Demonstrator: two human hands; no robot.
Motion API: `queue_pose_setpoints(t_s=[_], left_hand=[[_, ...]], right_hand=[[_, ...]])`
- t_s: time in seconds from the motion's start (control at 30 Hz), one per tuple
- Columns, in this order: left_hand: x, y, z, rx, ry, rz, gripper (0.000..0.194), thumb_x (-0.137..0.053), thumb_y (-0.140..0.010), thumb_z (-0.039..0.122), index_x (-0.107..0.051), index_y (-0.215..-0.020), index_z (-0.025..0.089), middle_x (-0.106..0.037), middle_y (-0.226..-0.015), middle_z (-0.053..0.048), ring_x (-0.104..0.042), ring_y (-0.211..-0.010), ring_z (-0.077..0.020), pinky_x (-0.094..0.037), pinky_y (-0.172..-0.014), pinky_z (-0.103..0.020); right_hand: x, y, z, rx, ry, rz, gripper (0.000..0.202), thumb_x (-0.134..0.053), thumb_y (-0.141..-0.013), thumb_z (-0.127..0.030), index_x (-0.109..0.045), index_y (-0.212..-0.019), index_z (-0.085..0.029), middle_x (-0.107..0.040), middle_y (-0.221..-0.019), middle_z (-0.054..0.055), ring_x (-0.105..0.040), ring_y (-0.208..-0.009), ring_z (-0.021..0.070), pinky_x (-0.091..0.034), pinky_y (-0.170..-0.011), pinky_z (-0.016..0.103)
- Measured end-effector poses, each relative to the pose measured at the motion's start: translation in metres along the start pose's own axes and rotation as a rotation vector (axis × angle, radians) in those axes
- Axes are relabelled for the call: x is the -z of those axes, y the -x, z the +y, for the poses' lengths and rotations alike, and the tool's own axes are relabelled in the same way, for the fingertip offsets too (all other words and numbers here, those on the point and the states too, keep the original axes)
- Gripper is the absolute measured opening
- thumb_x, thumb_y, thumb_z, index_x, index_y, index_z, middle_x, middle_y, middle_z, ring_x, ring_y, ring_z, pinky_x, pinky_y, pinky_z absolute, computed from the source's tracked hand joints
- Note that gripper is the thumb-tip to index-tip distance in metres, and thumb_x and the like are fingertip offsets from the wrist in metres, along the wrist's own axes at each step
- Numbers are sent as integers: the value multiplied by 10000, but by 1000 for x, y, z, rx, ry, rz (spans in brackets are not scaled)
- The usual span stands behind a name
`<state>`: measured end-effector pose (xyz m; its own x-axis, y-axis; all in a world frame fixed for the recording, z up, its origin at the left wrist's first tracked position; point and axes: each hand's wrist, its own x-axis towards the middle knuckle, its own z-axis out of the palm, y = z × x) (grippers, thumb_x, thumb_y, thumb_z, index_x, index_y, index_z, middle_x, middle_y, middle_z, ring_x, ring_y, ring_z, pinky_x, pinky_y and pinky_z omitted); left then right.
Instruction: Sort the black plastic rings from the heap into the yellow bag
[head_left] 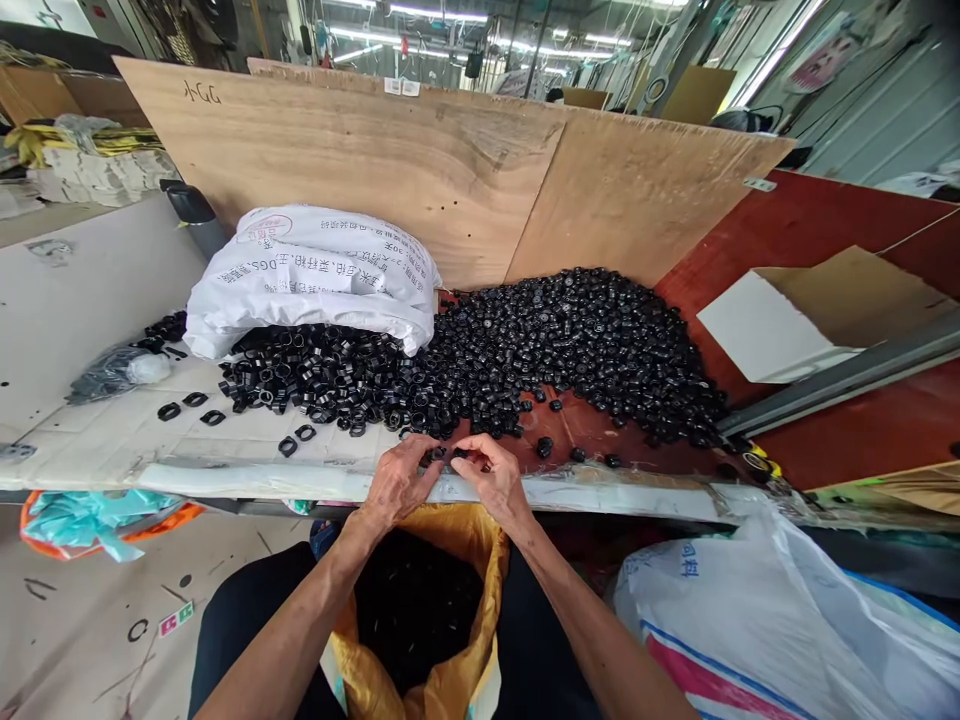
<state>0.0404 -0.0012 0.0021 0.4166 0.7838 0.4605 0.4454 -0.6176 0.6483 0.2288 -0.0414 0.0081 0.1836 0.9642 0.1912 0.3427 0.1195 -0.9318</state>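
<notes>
My left hand (399, 482) is above the front edge of the bench, its fingertips pinching a small black plastic ring (433, 456). Close beside it, my right hand (495, 482) grips a small black plastic piece (459, 454), mostly covered by the fingers. A narrow gap shows between the two pieces. Behind the hands lies a heap of black rings (330, 375), spilling from under a white woven sack (315, 270). To its right rises a larger pile of round black pieces (585, 340). Below my hands, an orange-yellow sack (491, 600) stands open between my knees, with many black pieces inside.
Plywood boards (375, 150) wall the back of the bench. An open carton (780, 320) and a grey metal bar (847, 375) are at right. A clear bag (112, 375) lies at left. A white plastic sack (720, 600) stands at lower right, and an orange-rimmed container (75, 550) at lower left.
</notes>
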Motion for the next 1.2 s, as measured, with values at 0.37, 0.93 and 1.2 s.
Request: queue_pose_setpoints(t_s=[0.37, 0.93, 1.2], left_hand=[[5, -1, -9, 27, 265, 18, 284, -673, -942, 209, -731, -1220, 224, -712, -1098, -82, -702, -1003, -205, -587, -870, -349], [8, 1, -6, 82, 444, 10, 188, -729, -947, 362, -718, -1065, 215, -734, -1024, -51, -700, -931, -179, -564, -867, -308], [7, 2, -9, 36, 474, 25, 200, -715, -964, 374, -752, -1083, 218, -763, -1090, -80, -714, -1031, -206, -576, -955, -362]], right_hand=[[-10, -3, -1, 24, -182, -26, 248, -755, -815, -370, -759, -1015, -222, -736, -1060, 75, -717, -952, 216, -609, -824, 323], [-6, 6, -2, 181, -52, -120, 276, -633, -966, -345, -778, -1184, -256, -696, -1128, 92, -687, -1002, 231, -582, -799, 338], [-14, 6, -8, 126, -53, -30, 155, -675, -919, -373, -723, -963, -232, -749, -992, 64, -720, -911, 225, -602, -811, 329]])
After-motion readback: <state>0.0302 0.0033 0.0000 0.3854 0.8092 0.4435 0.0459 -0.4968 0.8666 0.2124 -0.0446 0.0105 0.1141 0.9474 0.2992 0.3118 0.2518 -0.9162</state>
